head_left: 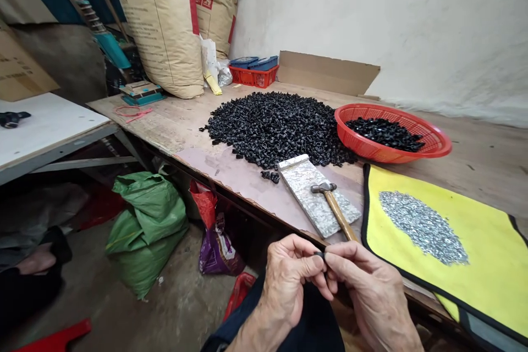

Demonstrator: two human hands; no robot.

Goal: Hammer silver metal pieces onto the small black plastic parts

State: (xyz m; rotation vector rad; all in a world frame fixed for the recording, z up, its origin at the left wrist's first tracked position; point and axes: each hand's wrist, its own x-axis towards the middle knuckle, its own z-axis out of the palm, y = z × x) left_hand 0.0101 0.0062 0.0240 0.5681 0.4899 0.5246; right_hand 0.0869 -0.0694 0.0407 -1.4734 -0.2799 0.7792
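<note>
Between the fingertips of my left hand and my right hand sits a small black plastic part, mostly hidden by the fingers. Both hands pinch it above my lap, at the table's front edge. Just beyond them a hammer with a wooden handle rests on a pale, speckled slab. A large heap of small black plastic parts spreads behind the slab. To the right, a pile of small shiny metal pieces lies on a yellow cloth with black edging.
A red plastic basket holding more black parts stands beside the heap. Large paper sacks and a red crate stand at the back. Below the table are a green sack and a purple bag. Another person's foot shows at left.
</note>
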